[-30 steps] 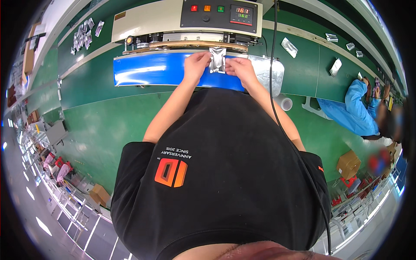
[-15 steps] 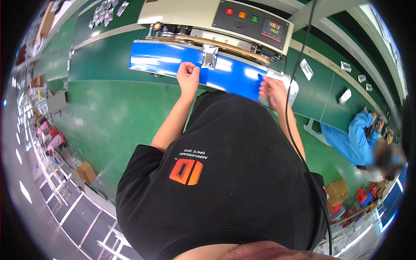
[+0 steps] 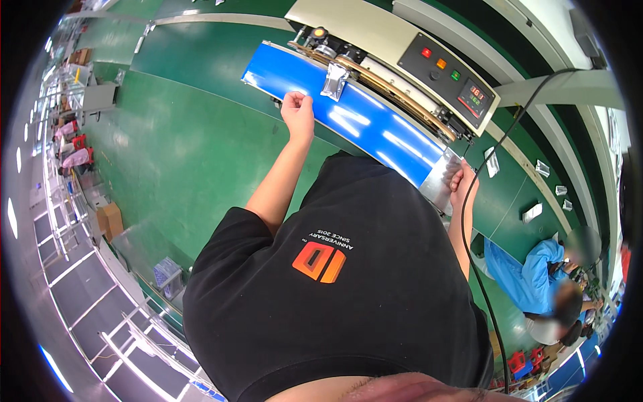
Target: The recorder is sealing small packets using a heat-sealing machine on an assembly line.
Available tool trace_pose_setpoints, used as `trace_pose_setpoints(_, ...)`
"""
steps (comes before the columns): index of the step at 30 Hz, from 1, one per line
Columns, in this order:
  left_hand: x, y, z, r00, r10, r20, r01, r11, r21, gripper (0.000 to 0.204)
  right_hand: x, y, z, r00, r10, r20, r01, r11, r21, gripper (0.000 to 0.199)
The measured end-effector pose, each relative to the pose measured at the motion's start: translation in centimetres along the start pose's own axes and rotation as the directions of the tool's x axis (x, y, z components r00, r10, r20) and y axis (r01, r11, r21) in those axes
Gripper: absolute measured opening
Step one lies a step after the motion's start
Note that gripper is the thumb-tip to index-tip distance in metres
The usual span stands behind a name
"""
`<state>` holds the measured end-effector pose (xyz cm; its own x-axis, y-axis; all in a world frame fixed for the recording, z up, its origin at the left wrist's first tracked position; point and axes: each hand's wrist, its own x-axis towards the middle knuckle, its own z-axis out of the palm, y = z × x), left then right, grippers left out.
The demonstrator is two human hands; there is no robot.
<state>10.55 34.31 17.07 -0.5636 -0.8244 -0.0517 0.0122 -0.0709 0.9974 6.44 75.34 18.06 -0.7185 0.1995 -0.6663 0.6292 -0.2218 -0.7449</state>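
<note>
A small silver pouch (image 3: pixel 333 80) stands on the blue conveyor belt (image 3: pixel 375 130), its top edge in the sealing rail of the beige machine (image 3: pixel 375 33). My left hand (image 3: pixel 299 111) hovers at the belt's near edge, just below and left of the pouch, fingers curled into a fist with nothing seen in it. My right hand (image 3: pixel 463 185) rests against the shiny metal plate (image 3: pixel 439 182) at the belt's right end; its fingers are bent and I cannot make out whether it holds anything. My black shirt hides both elbows.
The machine's control panel (image 3: pixel 455 74) carries coloured buttons and lit displays. A black cable (image 3: pixel 479 201) hangs past my right arm. More silver pouches (image 3: pixel 532 212) lie on the green table (image 3: pixel 201 134). A person in blue (image 3: pixel 536 281) sits at right. A cardboard box (image 3: pixel 109 220) stands left.
Both hands let go of the pouch, which now rides alone on the belt under the rail. My left hand drew back to the belt edge; my right moved to the metal end plate.
</note>
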Motion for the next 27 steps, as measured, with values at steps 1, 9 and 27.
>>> trace_pose_setpoints(1,0.3,-0.1,-0.3,1.000,-0.013,0.004,0.013,1.000,0.004,0.012,0.0,-0.1,0.0,1.000,0.014,-0.005,-0.014,1.000,0.011,0.036)
trace_pose_setpoints(9,3.8,-1.0,-3.0,0.985,0.144,0.097,-0.170,0.911,0.376,0.037,-0.6,-0.1,0.5,1.000,0.020,-0.014,-0.018,0.995,0.101,0.036)
trace_pose_setpoints(27,16.6,0.1,-4.9,0.942,0.137,0.308,-0.333,0.518,0.788,0.071,-2.4,0.1,3.1,0.992,-0.099,-0.077,0.108,0.986,0.124,0.030)
